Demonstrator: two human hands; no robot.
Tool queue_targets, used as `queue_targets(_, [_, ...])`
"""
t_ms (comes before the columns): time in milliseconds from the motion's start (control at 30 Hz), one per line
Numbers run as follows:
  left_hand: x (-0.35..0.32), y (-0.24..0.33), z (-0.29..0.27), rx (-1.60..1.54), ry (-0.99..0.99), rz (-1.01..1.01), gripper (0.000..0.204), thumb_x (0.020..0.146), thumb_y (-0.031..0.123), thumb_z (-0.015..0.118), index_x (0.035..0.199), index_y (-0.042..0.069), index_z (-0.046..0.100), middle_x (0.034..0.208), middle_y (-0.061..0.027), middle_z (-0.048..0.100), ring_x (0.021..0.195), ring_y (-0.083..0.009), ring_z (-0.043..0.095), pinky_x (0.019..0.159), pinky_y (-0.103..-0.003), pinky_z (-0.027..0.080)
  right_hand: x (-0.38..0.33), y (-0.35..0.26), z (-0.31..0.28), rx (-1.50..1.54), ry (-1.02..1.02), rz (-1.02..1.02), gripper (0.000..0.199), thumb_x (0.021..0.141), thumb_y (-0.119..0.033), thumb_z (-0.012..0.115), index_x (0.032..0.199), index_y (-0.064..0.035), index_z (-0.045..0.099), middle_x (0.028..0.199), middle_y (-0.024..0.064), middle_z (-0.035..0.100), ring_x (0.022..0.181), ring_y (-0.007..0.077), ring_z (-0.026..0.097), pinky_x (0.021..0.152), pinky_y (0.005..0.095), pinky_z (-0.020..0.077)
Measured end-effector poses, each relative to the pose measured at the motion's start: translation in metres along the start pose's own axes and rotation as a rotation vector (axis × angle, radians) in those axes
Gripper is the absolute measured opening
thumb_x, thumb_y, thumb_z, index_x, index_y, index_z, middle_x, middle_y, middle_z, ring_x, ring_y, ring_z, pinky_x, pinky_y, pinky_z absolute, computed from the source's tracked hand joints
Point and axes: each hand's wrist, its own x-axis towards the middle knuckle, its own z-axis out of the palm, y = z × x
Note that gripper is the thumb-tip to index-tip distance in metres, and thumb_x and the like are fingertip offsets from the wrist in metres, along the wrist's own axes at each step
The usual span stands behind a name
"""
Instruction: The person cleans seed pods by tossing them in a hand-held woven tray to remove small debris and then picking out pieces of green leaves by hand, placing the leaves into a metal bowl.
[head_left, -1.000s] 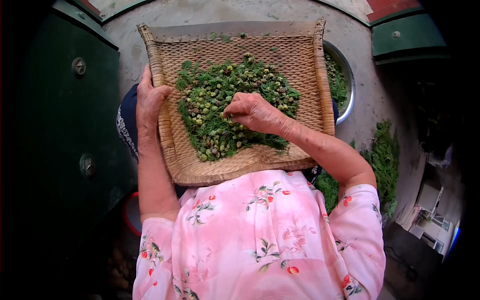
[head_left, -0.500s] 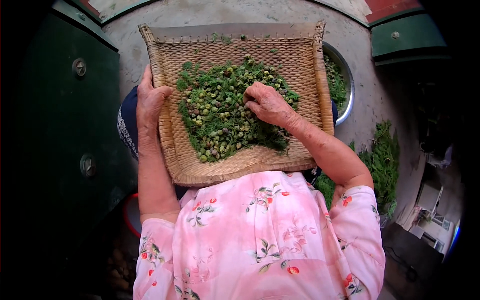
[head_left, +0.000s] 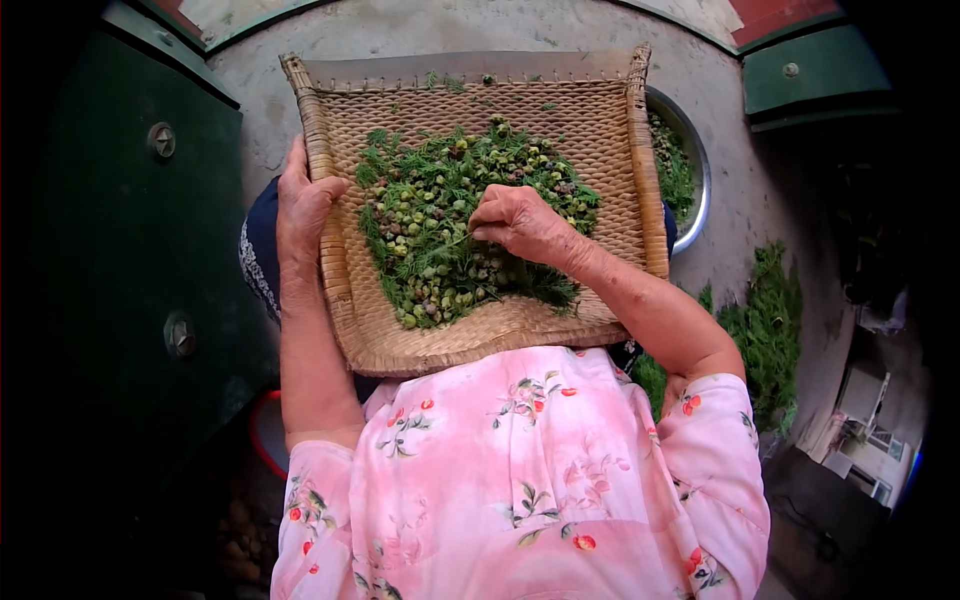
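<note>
We see the woven tray (head_left: 590, 130) on the lap, its green berry-and-sprig heap (head_left: 440, 230) at centre, our left hand (head_left: 300, 205) clasping its left rim, our right hand (head_left: 515, 222) pinching into the heap.

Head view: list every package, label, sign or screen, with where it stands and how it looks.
None in view: no package, label, sign or screen.
Only a woven tray of green sprigs and small round pods, a metal bowl behind its right edge, and green doors.
</note>
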Motion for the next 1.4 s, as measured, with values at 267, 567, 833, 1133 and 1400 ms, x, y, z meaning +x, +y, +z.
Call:
queue_targets(267, [0.001,-0.021,-0.004,0.734,0.182,0.368,0.062,0.072,0.005,0.059,0.131,-0.002,0.043,0.133,-0.0230,0.044,0.117,-0.0337,0.049,0.097,-0.035,0.040,0.003,-0.014,-0.031,0.613,0.066,0.548,0.021,0.087,-0.020,0.059,0.092,-0.0001,0.064,0.069,0.0024,0.060,0.059,0.0080,0.058,0.049,0.0252,0.0445])
queue_targets(567, [-0.024,0.024,0.050,0.884,-0.288,0.646,0.037,0.084,0.017,0.063,0.117,0.002,0.057,0.117,-0.0165,0.058,0.108,-0.0350,0.054,0.091,-0.042,0.042,0.006,-0.013,-0.030,0.225,0.037,0.126,0.021,0.079,-0.016,0.065,0.092,-0.0001,0.067,0.077,0.0105,0.065,0.068,0.0175,0.062,0.065,0.0324,0.0507])
queue_targets(833, [-0.030,0.010,0.057,0.534,-0.548,0.040,0.017,0.086,0.014,0.063,0.093,-0.002,0.064,0.067,-0.0116,0.059,0.061,-0.0168,0.058,0.060,-0.029,0.047,-0.002,-0.020,-0.054,0.257,0.277,0.228,0.018,0.084,-0.014,0.062,0.093,0.0018,0.065,0.074,0.0067,0.061,0.060,0.0120,0.057,0.057,0.0264,0.0484])
queue_targets(1133, [-0.017,-0.020,0.042,0.781,-0.337,0.360,0.030,0.079,0.012,0.066,0.106,0.000,0.061,0.101,-0.0142,0.060,0.089,-0.0282,0.059,0.078,-0.035,0.048,-0.037,0.016,-0.123,1.062,1.194,0.290,0.030,0.090,-0.014,0.060,0.112,0.0044,0.053,0.082,0.0085,0.061,0.069,0.0156,0.064,0.055,0.0238,0.0547])
queue_targets(1400, [-0.027,-0.016,0.043,0.948,-0.487,0.419,0.031,0.079,0.014,0.065,0.106,0.001,0.059,0.109,-0.0149,0.057,0.102,-0.0343,0.054,0.087,-0.039,0.044,-0.031,-0.020,-0.049,-0.275,-0.467,0.161,0.079,0.066,-0.010,0.076,0.136,-0.0105,0.038,0.117,0.0165,0.046,0.104,0.0335,0.053,0.082,0.0414,0.0487])
